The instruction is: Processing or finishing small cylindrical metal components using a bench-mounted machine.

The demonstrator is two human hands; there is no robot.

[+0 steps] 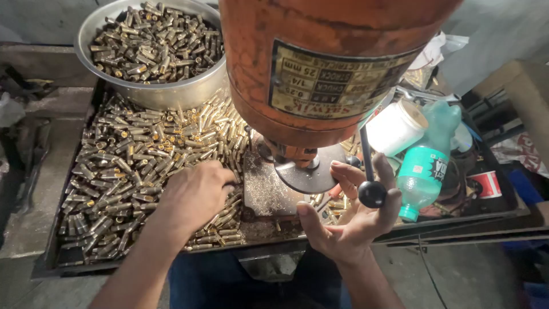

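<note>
Left hand (194, 194) lies fingers-down on the brass pieces (126, 166) heaped along the tray (54, 252) — whether it grips one, I cannot tell. Right hand (357, 212) is open-palmed under the drill lever knob (372, 193) — close to it, not clamped.

Dim workshop light from above, glints on the brass pieces (131, 154), deep shadow at near edges, wide-angle bending at corners, orange machine body (320, 57) slightly soft.

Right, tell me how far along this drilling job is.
Looks done, though I can't confirm it: the steel bowl is heaped with brass pieces.

In hand: the left hand rests on the loose brass pieces in the tray. The right hand is open beside the black knob of the feed lever, under the orange drill head.

Left: the tray is thickly covered, so plenty seems to remain.
</note>
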